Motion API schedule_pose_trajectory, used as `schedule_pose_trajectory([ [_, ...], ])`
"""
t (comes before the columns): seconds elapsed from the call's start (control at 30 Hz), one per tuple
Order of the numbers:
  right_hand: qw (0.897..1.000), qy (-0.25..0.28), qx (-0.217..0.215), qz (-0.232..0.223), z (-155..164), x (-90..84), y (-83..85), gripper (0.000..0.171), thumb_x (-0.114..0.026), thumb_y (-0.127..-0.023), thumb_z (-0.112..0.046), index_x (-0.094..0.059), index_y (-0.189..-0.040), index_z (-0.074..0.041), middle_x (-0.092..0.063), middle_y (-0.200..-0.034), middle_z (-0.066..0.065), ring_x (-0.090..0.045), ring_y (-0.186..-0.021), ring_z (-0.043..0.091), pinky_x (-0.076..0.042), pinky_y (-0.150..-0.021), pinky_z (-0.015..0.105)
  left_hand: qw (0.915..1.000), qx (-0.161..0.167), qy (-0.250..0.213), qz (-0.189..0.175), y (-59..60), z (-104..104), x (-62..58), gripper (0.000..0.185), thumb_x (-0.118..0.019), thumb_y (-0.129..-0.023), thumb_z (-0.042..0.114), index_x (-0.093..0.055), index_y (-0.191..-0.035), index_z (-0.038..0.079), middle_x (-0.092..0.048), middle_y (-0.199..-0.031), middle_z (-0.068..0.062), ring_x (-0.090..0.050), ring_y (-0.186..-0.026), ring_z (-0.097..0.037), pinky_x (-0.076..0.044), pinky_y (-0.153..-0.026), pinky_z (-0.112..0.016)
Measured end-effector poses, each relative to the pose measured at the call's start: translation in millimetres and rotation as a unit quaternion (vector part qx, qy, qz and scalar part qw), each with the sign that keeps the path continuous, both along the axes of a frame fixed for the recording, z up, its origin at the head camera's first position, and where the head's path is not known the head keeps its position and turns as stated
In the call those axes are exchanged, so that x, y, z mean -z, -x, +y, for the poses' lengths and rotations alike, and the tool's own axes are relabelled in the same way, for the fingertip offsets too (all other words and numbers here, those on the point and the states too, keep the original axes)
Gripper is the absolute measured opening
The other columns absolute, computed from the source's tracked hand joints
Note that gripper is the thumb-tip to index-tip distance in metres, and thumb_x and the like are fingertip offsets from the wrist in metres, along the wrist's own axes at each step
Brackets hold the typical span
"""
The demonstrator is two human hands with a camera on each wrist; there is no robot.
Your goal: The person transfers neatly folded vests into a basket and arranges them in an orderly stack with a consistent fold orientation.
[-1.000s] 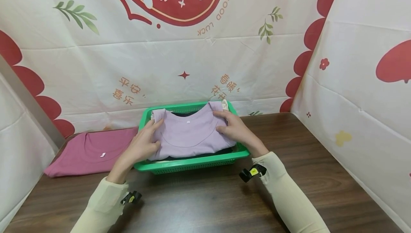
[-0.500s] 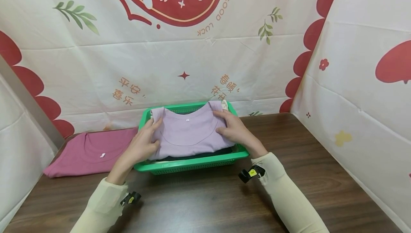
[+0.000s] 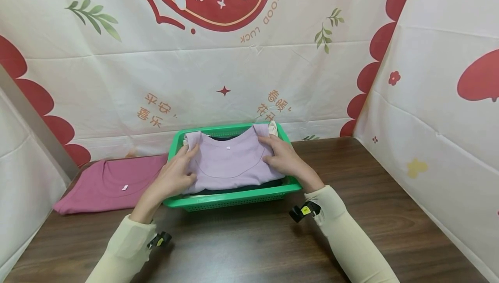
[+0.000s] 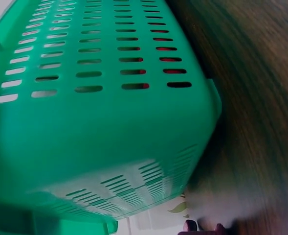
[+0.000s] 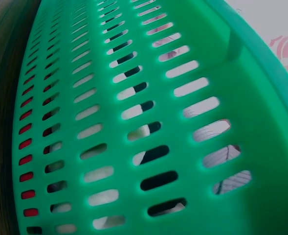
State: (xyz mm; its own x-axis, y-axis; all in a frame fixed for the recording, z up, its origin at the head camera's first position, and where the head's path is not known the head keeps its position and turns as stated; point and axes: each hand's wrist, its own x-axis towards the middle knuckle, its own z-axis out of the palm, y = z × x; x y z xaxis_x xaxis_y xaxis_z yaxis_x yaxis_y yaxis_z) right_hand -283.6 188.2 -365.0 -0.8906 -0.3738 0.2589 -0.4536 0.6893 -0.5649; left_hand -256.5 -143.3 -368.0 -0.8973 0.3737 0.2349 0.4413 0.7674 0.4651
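A folded lavender shirt (image 3: 228,166) lies on top of other folded clothes in a green plastic basket (image 3: 234,197). Its neckline, with a small white tag, faces the back. My left hand (image 3: 175,174) rests on the shirt's left side, thumb spread from the fingers. On the right side my right hand (image 3: 287,158) touches the fabric the same way, fingertips near the shoulder. Both hands look relaxed rather than curled round the cloth. Only the slotted basket wall (image 4: 99,127) fills the left wrist view. Slots in the basket side (image 5: 104,112) show pale, dark and red cloth in the right wrist view.
A folded dark pink shirt (image 3: 113,185) lies left of the basket on the brown wooden table (image 3: 234,244). Dark and cream cloth edges show beneath the lavender shirt. A printed white curtain (image 3: 218,70) stands right behind the basket.
The lavender shirt's neckline has shifted slightly, rising and then settling back, so dark cloth behind it shows again. Both hands stay nearly in place.
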Motion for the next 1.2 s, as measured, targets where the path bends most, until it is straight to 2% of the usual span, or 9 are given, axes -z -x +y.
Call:
schedule_pose_trajectory([
  [0.33,1.0,-0.018,0.004,0.001,-0.6,1.1,-0.1,0.059,-0.064,-0.093,-0.002,-0.05,-0.15,0.003,-0.054,-0.148,0.026,-0.055,-0.131,0.037,-0.047,-0.108,0.055,1.0,-0.004,0.003,0.001,-0.4,0.2,0.3,0.08,-0.064,-0.084,-0.001,-0.036,-0.159,0.002,-0.03,-0.162,-0.029,-0.051,-0.116,-0.038,-0.04,-0.062,-0.035],
  [0.5,1.0,-0.018,0.007,0.006,-0.7,1.8,-0.2,0.058,-0.064,-0.092,-0.003,-0.051,-0.149,0.002,-0.056,-0.145,0.026,-0.055,-0.128,0.037,-0.048,-0.106,0.055,1.0,-0.001,0.001,0.004,-0.5,-0.2,0.0,0.079,-0.065,-0.084,-0.001,-0.038,-0.158,0.001,-0.037,-0.156,-0.028,-0.052,-0.101,-0.034,-0.037,-0.058,-0.033],
  [0.6,1.0,-0.016,0.008,0.011,-0.7,1.3,-0.3,0.058,-0.065,-0.091,-0.005,-0.053,-0.147,0.002,-0.057,-0.144,0.026,-0.055,-0.129,0.037,-0.048,-0.106,0.055,1.0,-0.001,0.002,0.005,-0.6,-0.1,-0.1,0.079,-0.065,-0.084,0.0,-0.038,-0.158,0.001,-0.039,-0.154,-0.028,-0.052,-0.097,-0.032,-0.036,-0.057,-0.032],
  [0.77,0.999,-0.03,0.01,0.021,-0.9,2.2,0.7,0.054,-0.067,-0.089,-0.006,-0.06,-0.142,0.001,-0.061,-0.135,0.026,-0.058,-0.109,0.033,-0.051,-0.091,0.046,0.9999,-0.004,0.008,0.011,-0.7,0.1,-0.1,0.078,-0.065,-0.084,0.0,-0.039,-0.157,0.001,-0.041,-0.152,-0.027,-0.052,-0.097,-0.032,-0.037,-0.059,-0.032],
  [0.9,0.999,-0.042,0.01,0.024,-0.5,2.8,1.1,0.049,-0.069,-0.087,-0.007,-0.065,-0.136,-0.001,-0.063,-0.128,0.025,-0.053,-0.098,0.028,-0.045,-0.08,0.037,0.9997,-0.003,0.013,0.022,-0.3,0.2,0.4,0.077,-0.066,-0.084,0.0,-0.04,-0.156,-0.001,-0.044,-0.149,-0.027,-0.053,-0.093,-0.03,-0.038,-0.061,-0.033],
  [1.0,0.999,-0.046,0.01,0.027,0.1,3.6,1.4,0.047,-0.07,-0.087,-0.008,-0.068,-0.133,-0.001,-0.063,-0.128,0.024,-0.053,-0.099,0.028,-0.045,-0.081,0.037,0.9994,-0.001,0.015,0.032,0.6,0.0,1.5,0.075,-0.065,-0.085,0.001,-0.041,-0.155,-0.002,-0.046,-0.148,-0.027,-0.053,-0.093,-0.03,-0.04,-0.065,-0.035],
  [1.2,0.998,-0.052,0.016,0.027,0.4,4.4,1.3,0.044,-0.071,-0.087,-0.01,-0.069,-0.13,-0.001,-0.062,-0.131,0.024,-0.054,-0.105,0.031,-0.048,-0.089,0.045,0.9991,0.002,0.004,0.041,1.8,-0.4,2.4,0.07,-0.064,-0.086,0.004,-0.045,-0.153,-0.002,-0.05,-0.146,-0.026,-0.053,-0.1,-0.031,-0.045,-0.077,-0.044],
])
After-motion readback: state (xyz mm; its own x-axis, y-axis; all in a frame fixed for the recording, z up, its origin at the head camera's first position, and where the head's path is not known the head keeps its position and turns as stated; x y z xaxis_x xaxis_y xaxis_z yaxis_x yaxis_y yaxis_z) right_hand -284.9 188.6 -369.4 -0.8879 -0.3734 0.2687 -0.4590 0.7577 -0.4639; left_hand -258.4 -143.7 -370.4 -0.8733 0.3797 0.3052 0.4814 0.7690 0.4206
